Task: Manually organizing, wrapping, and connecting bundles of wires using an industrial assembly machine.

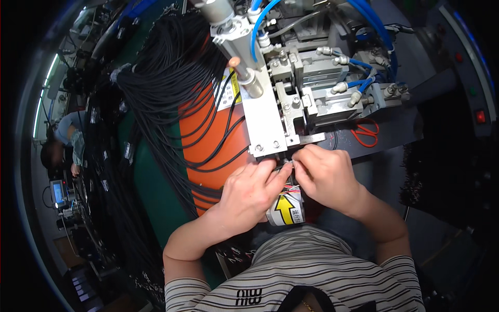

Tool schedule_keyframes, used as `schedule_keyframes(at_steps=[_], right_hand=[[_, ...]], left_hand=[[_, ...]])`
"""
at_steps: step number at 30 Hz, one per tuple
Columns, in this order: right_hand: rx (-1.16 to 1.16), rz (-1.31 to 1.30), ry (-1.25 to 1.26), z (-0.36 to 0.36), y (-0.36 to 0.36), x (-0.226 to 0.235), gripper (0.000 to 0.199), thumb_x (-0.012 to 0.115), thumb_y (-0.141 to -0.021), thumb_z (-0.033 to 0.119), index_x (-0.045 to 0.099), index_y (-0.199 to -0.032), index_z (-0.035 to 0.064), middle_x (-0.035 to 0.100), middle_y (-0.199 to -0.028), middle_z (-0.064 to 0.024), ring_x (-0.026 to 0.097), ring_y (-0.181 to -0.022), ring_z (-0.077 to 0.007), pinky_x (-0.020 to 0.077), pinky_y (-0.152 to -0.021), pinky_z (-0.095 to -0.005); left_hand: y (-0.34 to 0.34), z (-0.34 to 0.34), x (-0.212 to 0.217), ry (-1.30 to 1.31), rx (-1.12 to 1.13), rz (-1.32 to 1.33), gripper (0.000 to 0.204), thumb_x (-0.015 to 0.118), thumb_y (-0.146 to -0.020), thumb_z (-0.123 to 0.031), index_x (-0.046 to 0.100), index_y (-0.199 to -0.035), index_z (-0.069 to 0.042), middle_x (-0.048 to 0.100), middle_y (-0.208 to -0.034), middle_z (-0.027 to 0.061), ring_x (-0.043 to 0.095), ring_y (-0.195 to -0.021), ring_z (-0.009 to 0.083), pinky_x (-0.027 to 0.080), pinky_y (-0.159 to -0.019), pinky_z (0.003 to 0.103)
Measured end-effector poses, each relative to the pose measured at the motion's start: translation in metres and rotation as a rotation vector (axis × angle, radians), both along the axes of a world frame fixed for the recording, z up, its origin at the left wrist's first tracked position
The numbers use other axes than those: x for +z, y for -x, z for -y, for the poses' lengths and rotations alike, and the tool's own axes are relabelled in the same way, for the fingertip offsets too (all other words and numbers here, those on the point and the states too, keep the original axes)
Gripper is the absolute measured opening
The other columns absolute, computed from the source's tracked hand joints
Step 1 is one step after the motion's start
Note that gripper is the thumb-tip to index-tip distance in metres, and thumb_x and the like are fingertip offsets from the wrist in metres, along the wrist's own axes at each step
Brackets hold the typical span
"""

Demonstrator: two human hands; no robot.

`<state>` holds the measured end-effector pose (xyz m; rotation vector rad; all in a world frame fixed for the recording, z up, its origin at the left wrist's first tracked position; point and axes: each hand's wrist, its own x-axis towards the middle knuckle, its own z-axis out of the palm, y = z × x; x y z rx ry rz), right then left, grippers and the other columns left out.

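My left hand (249, 192) and my right hand (327, 177) meet just below the front of a grey metal machine (291, 99). Both pinch the end of a thin cable (288, 167) with fine coloured wires (291, 188) fanning out under my fingers. The fingertips touch each other right beneath the machine's white plate (265, 125). A pale cylinder with a yellow arrow label (286, 210) sits under my hands. The cable's end is mostly hidden by my fingers.
A thick bundle of black cables (166, 78) drapes from the upper left across an orange panel (213, 140). Blue air hoses (374, 26) run over the machine. Orange-handled scissors (366, 132) lie at its right. Another person (70, 138) is at far left.
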<state>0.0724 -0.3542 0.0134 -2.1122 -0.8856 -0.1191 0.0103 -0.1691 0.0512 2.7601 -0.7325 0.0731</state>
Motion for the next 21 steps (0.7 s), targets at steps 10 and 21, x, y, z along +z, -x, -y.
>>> schedule_keyframes(at_steps=[10, 21], right_hand=[[-0.001, -0.136, -0.035, 0.010, 0.003, -0.003, 0.014, 0.070, -0.079, 0.009, 0.067, -0.092, 0.0039, 0.065, -0.074, -0.0105, 0.063, -0.059, -0.0274, 0.0490, -0.053, -0.0347], [0.230, -0.463, -0.435, 0.002, 0.011, -0.001, 0.029, 0.069, -0.081, -0.004, 0.065, -0.110, -0.0009, 0.064, -0.097, -0.0101, 0.063, -0.070, -0.0099, 0.0492, -0.060, -0.0235]], left_hand=[[0.026, -0.018, -0.016, 0.137, 0.196, 0.102, 0.036, 0.066, -0.070, 0.003, 0.066, -0.106, -0.001, 0.058, -0.085, 0.0109, 0.059, -0.071, 0.0273, 0.046, -0.059, 0.039], [0.012, -0.017, -0.010, 0.594, 0.148, -0.156, 0.024, 0.072, -0.076, 0.001, 0.063, -0.098, 0.003, 0.063, -0.081, 0.0131, 0.064, -0.067, 0.0246, 0.050, -0.056, 0.032]])
